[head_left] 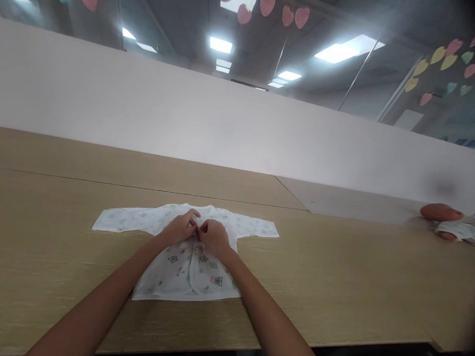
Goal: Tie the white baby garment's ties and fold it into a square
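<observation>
A small white baby shirt (164, 283) with printed animal figures lies flat on the wooden table, sleeves spread to both sides and its hem toward me. My left hand (181, 227) and my right hand (214, 236) meet at the front opening, just below the neckline. Fingers of both hands are pinched on the shirt's front edges there; the exact spot between the fingertips is hidden. Below them a button (196, 251) shows on the front placket, and the two front edges part slightly near the hem.
A baby doll (440, 212) in patterned clothing lies at the table's far right. Behind the wooden table (335, 279) runs a low white wall (224, 124), topped by glass with heart-shaped paper notes (267, 5). The table's front edge is close to me.
</observation>
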Demonstrator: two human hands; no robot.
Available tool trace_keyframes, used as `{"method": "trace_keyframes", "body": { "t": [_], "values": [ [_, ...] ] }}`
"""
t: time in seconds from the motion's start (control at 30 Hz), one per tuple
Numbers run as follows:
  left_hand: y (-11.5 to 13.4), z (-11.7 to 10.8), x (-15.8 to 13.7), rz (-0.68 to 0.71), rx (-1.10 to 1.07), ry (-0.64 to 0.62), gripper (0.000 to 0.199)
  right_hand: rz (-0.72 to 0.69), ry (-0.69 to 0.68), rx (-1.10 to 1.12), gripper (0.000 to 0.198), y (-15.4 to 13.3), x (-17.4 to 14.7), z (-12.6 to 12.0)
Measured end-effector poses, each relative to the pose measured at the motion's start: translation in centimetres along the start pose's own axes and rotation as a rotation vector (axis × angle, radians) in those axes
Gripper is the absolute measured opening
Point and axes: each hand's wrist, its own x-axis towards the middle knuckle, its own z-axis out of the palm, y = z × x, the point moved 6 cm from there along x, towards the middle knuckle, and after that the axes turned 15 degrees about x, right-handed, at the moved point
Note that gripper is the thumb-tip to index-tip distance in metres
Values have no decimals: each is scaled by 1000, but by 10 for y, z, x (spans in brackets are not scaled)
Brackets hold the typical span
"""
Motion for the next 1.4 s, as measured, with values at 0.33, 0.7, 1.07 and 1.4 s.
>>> {"method": "trace_keyframes", "body": {
  "t": [0.33,0.7,1.07,1.4],
  "values": [
    [4,-6,-1,2,-70,47,32,74,-32,201,13,3,2,-3],
    [5,-11,0,-13,-81,98,32,115,-38,368,16,2,2,-5],
    [2,-7,1,-58,-266,97,33,89,30,546,17,1,0,-4],
    [15,-6,-14,-255,-669,-150,51,182,-44,780,14,0,3,-17]
  ]
}}
